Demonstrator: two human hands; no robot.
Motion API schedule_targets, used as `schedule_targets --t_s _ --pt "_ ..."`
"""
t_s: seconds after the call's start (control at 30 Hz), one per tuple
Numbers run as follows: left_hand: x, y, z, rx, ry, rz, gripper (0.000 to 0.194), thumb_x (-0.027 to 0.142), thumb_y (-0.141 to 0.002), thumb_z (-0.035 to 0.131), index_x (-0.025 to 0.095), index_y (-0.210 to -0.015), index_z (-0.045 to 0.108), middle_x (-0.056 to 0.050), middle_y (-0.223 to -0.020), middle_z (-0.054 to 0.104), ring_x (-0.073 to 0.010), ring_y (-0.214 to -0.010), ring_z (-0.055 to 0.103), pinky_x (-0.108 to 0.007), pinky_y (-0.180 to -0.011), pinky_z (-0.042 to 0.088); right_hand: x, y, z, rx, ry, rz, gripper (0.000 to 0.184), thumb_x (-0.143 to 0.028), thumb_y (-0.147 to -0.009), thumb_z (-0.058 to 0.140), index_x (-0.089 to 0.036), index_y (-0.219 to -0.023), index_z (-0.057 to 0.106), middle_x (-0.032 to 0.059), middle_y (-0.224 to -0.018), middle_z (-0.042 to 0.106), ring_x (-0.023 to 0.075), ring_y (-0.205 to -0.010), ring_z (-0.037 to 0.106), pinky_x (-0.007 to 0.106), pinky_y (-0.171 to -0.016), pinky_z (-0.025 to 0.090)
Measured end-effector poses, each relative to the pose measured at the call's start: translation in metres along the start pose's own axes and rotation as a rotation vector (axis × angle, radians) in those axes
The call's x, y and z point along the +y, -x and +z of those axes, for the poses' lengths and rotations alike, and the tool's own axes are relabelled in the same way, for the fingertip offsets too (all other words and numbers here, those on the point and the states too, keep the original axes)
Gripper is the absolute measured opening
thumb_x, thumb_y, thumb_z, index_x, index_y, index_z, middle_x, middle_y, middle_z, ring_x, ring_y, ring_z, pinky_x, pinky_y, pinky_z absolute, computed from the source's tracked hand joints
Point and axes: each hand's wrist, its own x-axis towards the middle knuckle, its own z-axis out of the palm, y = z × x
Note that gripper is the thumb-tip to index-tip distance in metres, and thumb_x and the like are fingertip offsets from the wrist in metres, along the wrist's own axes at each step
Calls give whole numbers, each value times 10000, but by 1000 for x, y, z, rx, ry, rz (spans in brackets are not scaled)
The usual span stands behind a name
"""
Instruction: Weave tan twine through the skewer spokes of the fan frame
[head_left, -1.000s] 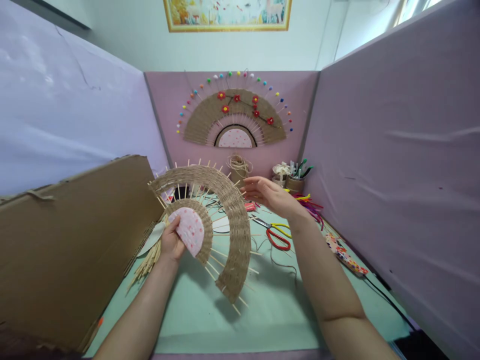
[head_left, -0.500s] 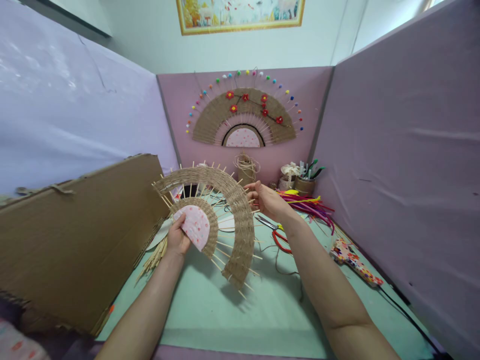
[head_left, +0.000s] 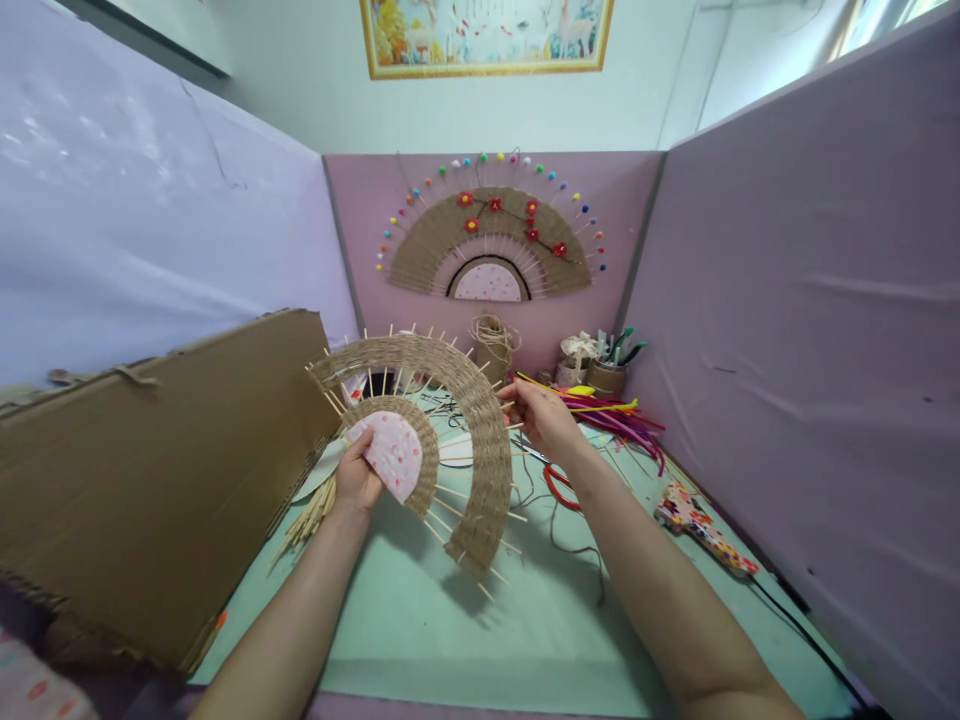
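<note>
I have the semicircular fan of woven tan cord on thin pale sticks (head_left: 491, 430) raised over the near middle of the pale green tabletop (head_left: 480, 640), tilted with its curved rim up and to the right. My left hand (head_left: 358, 475) grips it at the hub, thumb over the pink dotted half-round patch (head_left: 396, 450) and the other fingers out of sight behind; I judge that hold keeps the woven band and stick ends free of my palm.

My right hand (head_left: 546, 415) is at the right of the rim, fingers loosely curled with the tips beside the projecting stick ends. I cannot tell whether they pinch one or merely hover.

On the left, the upright brown cardboard sheet (head_left: 165, 480) stands close to the fan's left tip, so I'd judge swinging that way tight. The bundle of pale sticks (head_left: 307, 520) lies beside my left wrist. To the right, the red-handled scissors (head_left: 559, 487) sit partly behind my right forearm, and farther right lies the flower-patterned glue gun (head_left: 705, 530) with its black cord. The most give, I reckon, is toward the near edge, between my forearms.
</note>
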Motion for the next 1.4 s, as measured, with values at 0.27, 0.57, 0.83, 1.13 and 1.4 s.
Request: schedule_targets --t_s 0.27,0.57,0.83,1.13,1.4 --pt "-5 2 2 13 -30 -3 336 99 -841 460 92 -1147 597 -99 -829 738 -207 -816 694 -378 -913 475 13 21 -6 67 -7 -40 304 -461 -708 640 -180 -820 666 -4 -641 549 88 -577 460 209 -497 309" --pt "-11 3 3 40 -64 -17 317 94 -836 478 66 -1124 611 -125 -867 730 -214 -846 685 -381 -908 475 26 28 -24 110 107 -66 324 -491 -706 627 -176 -772 662 -3 -646 516 76 -517 383 219 -447 283" --pt "-13 2 3 37 -80 -14 278 79 -848 450 90 -1052 639 -99 -790 734 -193 -761 694 -373 -906 476 33 24 -30 114 106 -50 335 -496 -712 634 -164 -755 634 -10 -639 505 60 -503 360 202 -422 233" --pt "6 -3 0 37 -211 -79 393 69 -840 454 47 -1224 538 -114 -793 734 -203 -739 700 -375 -858 508 15 24 -45 185 38 -64 329 -481 -722 623 -188 -869 637 -37 -587 492 58 -471 364 192 -419 222" --pt "20 -19 -32 103 -406 -485 439 86 -848 451 39 -1283 482 -178 -762 722 -279 -634 699 -414 -671 571 6 -15 -102 53 778 44 219 -394 -698 665 -180 -741 678 36 -745 657 151 -665 537 256 -607 408"
